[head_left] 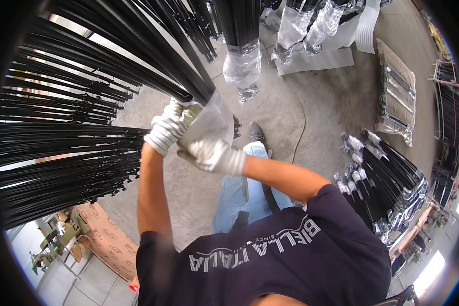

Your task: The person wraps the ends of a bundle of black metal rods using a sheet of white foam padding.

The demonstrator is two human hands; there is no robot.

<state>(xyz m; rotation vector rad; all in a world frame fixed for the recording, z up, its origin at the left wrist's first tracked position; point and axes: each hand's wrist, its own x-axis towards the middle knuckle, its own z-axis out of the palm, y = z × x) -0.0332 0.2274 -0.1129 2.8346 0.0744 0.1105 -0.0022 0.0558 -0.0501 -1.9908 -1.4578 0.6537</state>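
A bundle of long black metal bars [153, 61] slants in from the upper left, its lower end wrapped in a translucent white packing sheet [209, 122]. My left hand [169, 126], in a white knitted glove, is closed around the sheet's edge by the bar ends. Lower and to the right, my gloved right hand [211, 154] presses its curled fingers on the sheet. Motion slightly blurs that hand, and the wrapped bar ends are hidden inside the sheet.
Racks of black bars [66, 163] crowd the left side. Wrapped bundles [242, 66] stand at the top, beside loose white sheeting [316, 62]. A cable [302, 117] crosses the concrete floor. More film-ended bundles [382, 178] and a wrapped flat pack [397, 94] lie to the right.
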